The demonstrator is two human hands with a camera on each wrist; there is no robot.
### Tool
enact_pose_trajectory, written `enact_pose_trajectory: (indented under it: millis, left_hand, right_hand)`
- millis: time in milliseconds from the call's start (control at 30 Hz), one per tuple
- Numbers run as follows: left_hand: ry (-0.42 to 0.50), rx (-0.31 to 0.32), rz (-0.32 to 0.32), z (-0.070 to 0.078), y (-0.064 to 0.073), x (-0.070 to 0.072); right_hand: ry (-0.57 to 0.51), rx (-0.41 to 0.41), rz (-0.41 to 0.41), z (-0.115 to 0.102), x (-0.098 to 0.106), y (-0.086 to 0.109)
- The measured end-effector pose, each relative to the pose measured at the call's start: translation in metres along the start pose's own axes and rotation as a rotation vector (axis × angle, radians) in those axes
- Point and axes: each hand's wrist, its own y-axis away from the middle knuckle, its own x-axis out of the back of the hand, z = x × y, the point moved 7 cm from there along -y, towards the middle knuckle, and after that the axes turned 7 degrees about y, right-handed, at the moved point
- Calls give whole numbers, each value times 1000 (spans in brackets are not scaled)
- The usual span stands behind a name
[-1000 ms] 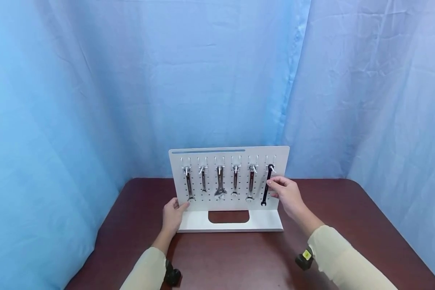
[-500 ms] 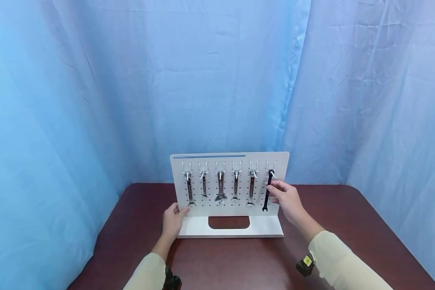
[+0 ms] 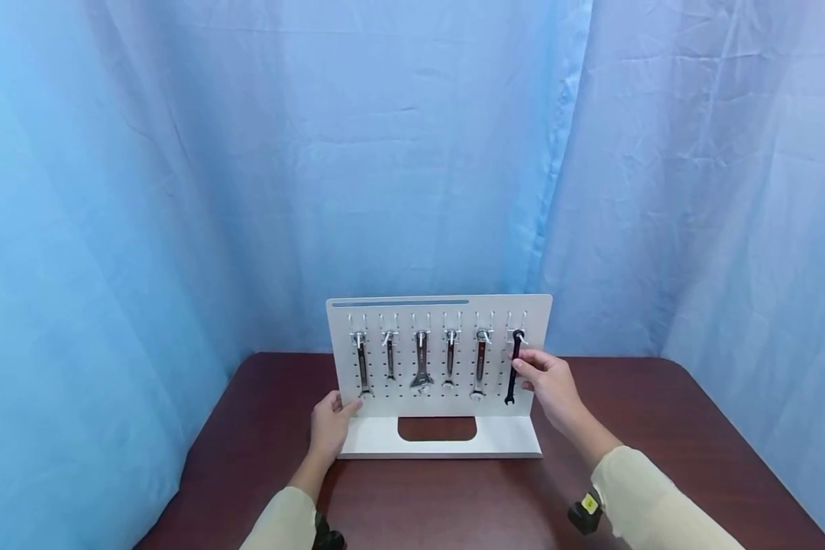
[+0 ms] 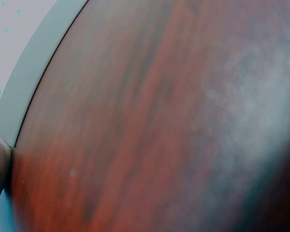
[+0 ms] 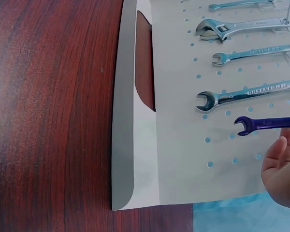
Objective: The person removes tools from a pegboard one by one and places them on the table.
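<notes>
Left hand [image 3: 330, 428]: grips white pegboard [image 3: 440, 406] by left edge | right hand [image 3: 551, 383]: pinches dark wrench [image 3: 512, 384], rightmost of six

A reddish-brown tabletop [image 4: 135, 121] spreads beside the perforated pale stand [image 4: 29, 72].

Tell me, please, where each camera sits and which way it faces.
Head: on the head, facing forward and down at the board, table and curtain; both sleeves, the left hand and right hand show.
Left wrist: on that wrist, facing mostly table, with the board's edge; part of the left hand shows at left.
Right wrist: on that wrist, facing the board and table; part of the right hand shows at right.
Head and right wrist share the dark wrench.
</notes>
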Motion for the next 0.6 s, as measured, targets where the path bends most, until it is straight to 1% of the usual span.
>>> enact_pose_trajectory:
  millis: [133,233,333,467,600]
  left_hand:
    - [-11,-2,2,2,0,0]
    - [-13,0,0,2,1,-2]
    - [-16,4,-4,1,2,-1]
    - [-18,-5,-2,1,2,3]
    - [-15,-15,-4,2,2,1]
  right_hand:
    - [-3,22,2,-2,1,2]
    - [18,30,-2,-3,4,5]
    - [36,39,-11,-3,5,10]
    - [17,64,-28,-4,6,16]
    - [8,94,-24,-7,11,22]
